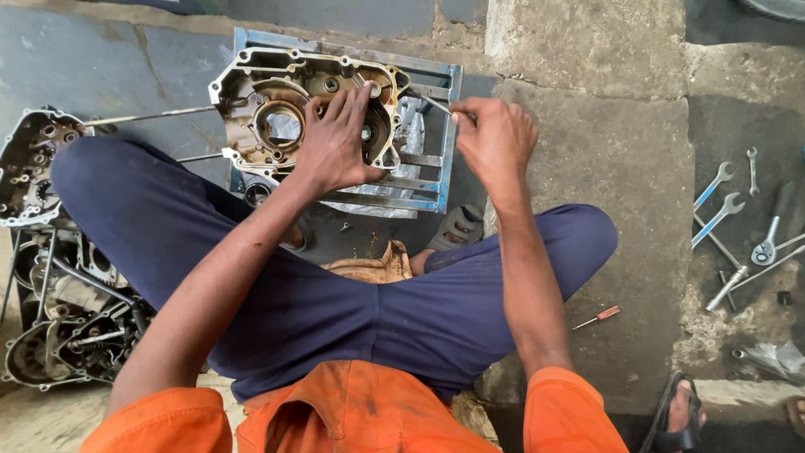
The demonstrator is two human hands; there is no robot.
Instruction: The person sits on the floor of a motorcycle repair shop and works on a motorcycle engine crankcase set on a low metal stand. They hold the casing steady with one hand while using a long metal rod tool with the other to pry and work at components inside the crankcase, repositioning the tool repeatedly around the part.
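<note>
Item one: stone floor [587,151], grimy, which I view from above. Blue metal frame [449,126] on it carries the engine case [277,109]. My left hand [335,143] presses there, fingers spread. Dismantled engine parts [59,285] lie left; spanners [721,201] right. Right hand [495,138], fingers pinching a thin rod [436,105] beside the case.

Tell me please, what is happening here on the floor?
A person sits on the ground over an engine case half that lies on a blue metal frame. The left hand presses flat on the case. The right hand pinches a thin tool pointed at its edge. Wrenches lie to the right, more engine parts to the left.
</note>
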